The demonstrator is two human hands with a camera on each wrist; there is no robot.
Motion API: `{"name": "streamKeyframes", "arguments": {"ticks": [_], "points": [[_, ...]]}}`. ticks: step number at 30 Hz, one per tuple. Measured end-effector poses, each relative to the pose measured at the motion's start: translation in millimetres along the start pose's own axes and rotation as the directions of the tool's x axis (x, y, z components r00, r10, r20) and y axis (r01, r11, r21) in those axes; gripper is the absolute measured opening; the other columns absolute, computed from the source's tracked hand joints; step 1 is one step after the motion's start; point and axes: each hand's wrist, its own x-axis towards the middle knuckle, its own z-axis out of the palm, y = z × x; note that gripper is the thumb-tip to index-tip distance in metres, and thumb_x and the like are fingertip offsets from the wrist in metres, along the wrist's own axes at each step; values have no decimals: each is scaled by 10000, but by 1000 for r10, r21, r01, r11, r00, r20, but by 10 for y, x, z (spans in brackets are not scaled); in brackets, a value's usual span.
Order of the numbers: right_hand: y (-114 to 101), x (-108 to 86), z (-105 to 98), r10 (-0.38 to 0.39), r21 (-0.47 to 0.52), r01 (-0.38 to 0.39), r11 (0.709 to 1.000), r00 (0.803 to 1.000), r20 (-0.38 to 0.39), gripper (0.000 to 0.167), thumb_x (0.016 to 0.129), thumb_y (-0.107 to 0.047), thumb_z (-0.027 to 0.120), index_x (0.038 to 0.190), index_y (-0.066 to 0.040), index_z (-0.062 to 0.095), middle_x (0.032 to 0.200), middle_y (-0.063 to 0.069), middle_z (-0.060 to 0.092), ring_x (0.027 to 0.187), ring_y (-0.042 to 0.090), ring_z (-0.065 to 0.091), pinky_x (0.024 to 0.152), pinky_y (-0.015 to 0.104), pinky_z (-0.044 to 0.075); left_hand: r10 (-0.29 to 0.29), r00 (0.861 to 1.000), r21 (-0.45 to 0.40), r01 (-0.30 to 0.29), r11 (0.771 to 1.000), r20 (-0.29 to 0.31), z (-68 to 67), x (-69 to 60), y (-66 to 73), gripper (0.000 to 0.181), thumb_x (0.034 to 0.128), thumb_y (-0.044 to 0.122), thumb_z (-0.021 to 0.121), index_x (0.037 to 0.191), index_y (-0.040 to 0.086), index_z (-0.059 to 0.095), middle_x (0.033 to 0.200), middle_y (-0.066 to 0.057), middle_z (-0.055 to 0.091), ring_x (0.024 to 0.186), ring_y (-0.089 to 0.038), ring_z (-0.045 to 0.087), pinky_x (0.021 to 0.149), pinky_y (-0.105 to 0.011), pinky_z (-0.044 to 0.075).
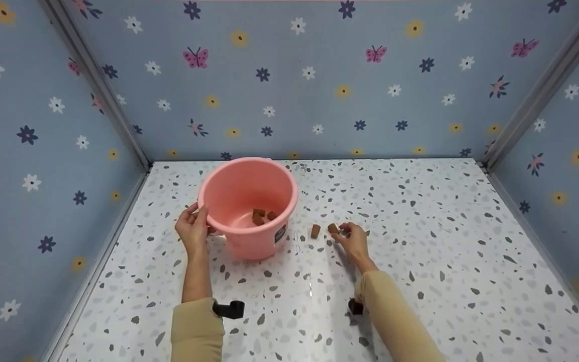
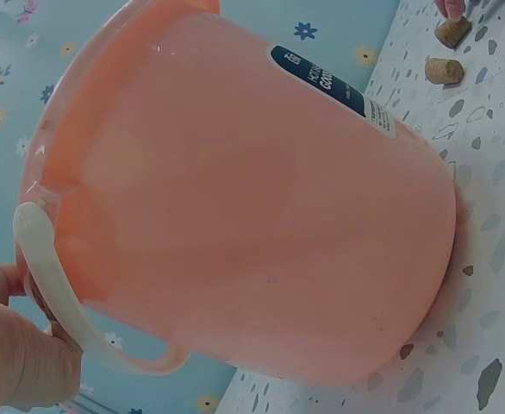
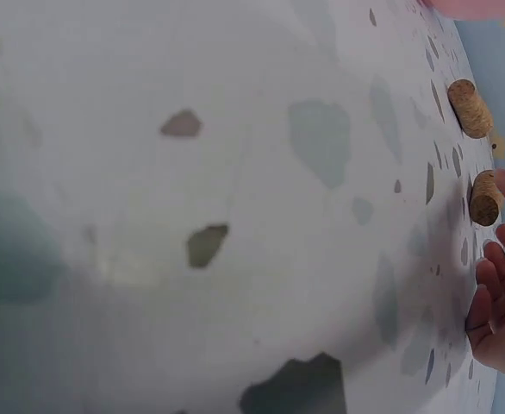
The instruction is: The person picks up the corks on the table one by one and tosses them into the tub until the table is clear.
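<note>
A pink bucket (image 1: 257,244) stands tilted on the speckled surface, its mouth turned upward and toward me. My left hand (image 1: 192,229) grips its rim at the left, beside the white handle (image 2: 59,276). Several brown corks (image 1: 259,217) lie inside, at the bottom. To the right of the bucket, my right hand (image 1: 355,241) has its thumb and forefinger at a cork (image 1: 333,229) on the surface. In the right wrist view one digit touches that cork (image 3: 485,200), and the other fingers are apart from it. A second cork (image 1: 315,231) lies between it and the bucket.
The white speckled tabletop (image 1: 420,226) reaches back to a blue wall panel (image 1: 309,110) printed with flowers and butterflies. Similar panels close off the left and right sides. A dark label (image 2: 321,84) is on the bucket's side.
</note>
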Motion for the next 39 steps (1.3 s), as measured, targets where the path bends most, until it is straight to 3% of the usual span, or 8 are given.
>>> {"name": "streamKeyframes", "arguments": {"ticks": [4,7,8,12,15,18,39], "points": [[17,14,5,-38,-34,38,999,999,-3,290,755,-104,694,979,51,597,888,151,589,816,253,537,731,361,453,16,1000,-73,-15,997,13,47,-163,189,395,758,181,711,1102,54,566,778,-106,586,468,-169,555,362,-275,467],[18,24,8,-40,-49,39,998,999,-2,281,749,-102,700,960,55,604,876,146,591,807,252,536,729,361,452,40,999,-55,-40,998,1,39,-121,128,378,765,202,704,1083,49,568,778,-128,595,461,-179,563,353,-268,467],[17,29,12,-31,-50,31,998,1000,0,276,748,-103,701,957,49,606,874,141,589,806,248,534,731,357,450,23,1000,-38,-23,999,1,36,-113,136,396,765,208,704,1101,55,562,793,-127,594,471,-180,561,365,-277,472],[24,49,24,-13,-75,14,997,1000,5,245,761,-98,689,948,39,609,853,125,575,795,235,523,727,349,444,41,999,33,-41,999,-2,-24,104,-124,457,747,319,710,1122,105,562,834,-111,595,504,-167,571,390,-275,483],[31,57,31,-5,-96,5,995,1000,9,219,767,-96,682,937,27,617,835,111,566,784,228,515,718,343,440,103,995,49,-102,994,-6,-79,301,-387,507,702,410,723,1105,139,577,836,-106,587,511,-164,568,388,-270,480],[38,59,33,-11,-104,11,995,1000,9,207,765,-89,683,928,25,624,827,108,570,779,228,517,721,345,441,161,987,46,-161,986,-10,-107,393,-519,522,682,443,725,1086,142,589,837,-134,581,509,-187,564,378,-274,471],[71,21,25,29,-48,-29,998,1000,1,202,764,-84,639,943,9,637,856,98,573,780,212,504,693,325,426,182,983,41,-181,983,-26,-91,377,-500,510,681,440,726,1076,145,597,846,-150,584,493,-189,555,363,-276,465]]}}
